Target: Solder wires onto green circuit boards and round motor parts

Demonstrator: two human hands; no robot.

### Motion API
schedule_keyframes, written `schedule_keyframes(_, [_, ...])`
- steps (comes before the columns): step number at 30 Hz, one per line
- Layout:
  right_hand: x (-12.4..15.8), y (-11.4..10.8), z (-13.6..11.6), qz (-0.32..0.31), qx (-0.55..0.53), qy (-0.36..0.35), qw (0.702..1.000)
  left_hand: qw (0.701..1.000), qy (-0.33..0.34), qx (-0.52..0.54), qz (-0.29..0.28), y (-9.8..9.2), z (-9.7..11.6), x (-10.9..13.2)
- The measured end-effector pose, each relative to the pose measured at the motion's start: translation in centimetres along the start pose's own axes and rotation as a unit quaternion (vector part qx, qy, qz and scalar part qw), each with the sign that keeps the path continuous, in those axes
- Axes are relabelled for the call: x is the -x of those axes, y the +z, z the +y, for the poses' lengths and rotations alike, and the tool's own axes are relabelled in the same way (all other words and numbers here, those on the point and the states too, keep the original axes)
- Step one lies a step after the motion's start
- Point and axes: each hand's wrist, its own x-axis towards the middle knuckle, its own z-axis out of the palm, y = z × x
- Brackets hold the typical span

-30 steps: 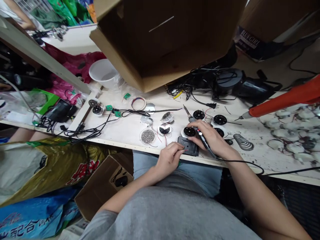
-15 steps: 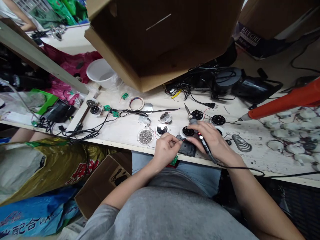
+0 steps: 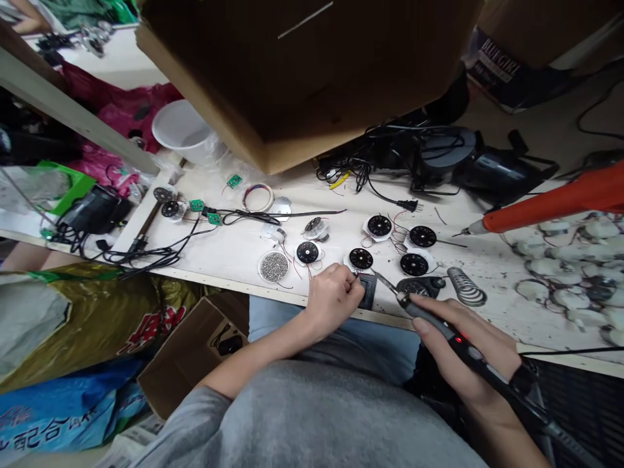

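My right hand (image 3: 461,348) grips a black soldering iron (image 3: 439,328) like a pen, its tip pointing left at a dark square block (image 3: 368,290) on the table's front edge. My left hand (image 3: 331,298) is closed in a pinch beside that block, holding thin wires from a round black disc part (image 3: 361,259). Several similar black discs, such as disc (image 3: 414,264), lie around with red wires.
A large cardboard box (image 3: 292,84) overhangs the white table (image 3: 234,250). A tin of solder beads (image 3: 273,266), a metal coil stand (image 3: 465,286), an orange tool (image 3: 556,201), a white bowl (image 3: 178,130), black cables (image 3: 146,257) and small green boards lie about.
My right hand has pulled the soldering iron back toward me and to the right, off the discs. My left hand has moved up to the block and pinched the wires.
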Motion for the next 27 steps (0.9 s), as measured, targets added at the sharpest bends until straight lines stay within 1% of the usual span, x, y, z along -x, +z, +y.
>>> schedule_keyframes(2, [0.2,0.0,0.7,-0.004,0.018,-0.004,1.0,1.0,0.005,0.001,0.012,0.1,-0.2,0.0])
schedule_keyframes(5, [0.1,0.1,1.5,-0.015,0.012,-0.01,1.0,1.0,0.005,0.001,0.02,0.1,-0.4,-0.1])
schedule_keyframes(9, [-0.3,0.8,1.8,-0.01,-0.001,-0.014,1.0,1.0,-0.01,-0.01,0.01,0.0,-0.4,-0.2])
schedule_keyframes(12, [-0.6,1.4,2.0,-0.003,-0.004,-0.018,1.0,1.0,-0.008,-0.015,0.003,-0.1,-0.4,-0.3])
schedule_keyframes(16, [-0.8,1.8,2.4,-0.01,0.0,-0.027,1.0,1.0,-0.013,-0.023,-0.012,-0.1,-0.4,-0.3])
schedule_keyframes(23, [-1.1,2.3,2.8,-0.022,-0.009,-0.028,0.999,0.999,-0.018,-0.025,-0.025,-0.1,-0.2,-0.3])
schedule_keyframes(27, [-1.2,2.1,2.7,-0.02,-0.004,-0.026,0.999,0.999,-0.026,-0.029,-0.033,-0.1,-0.1,-0.3])
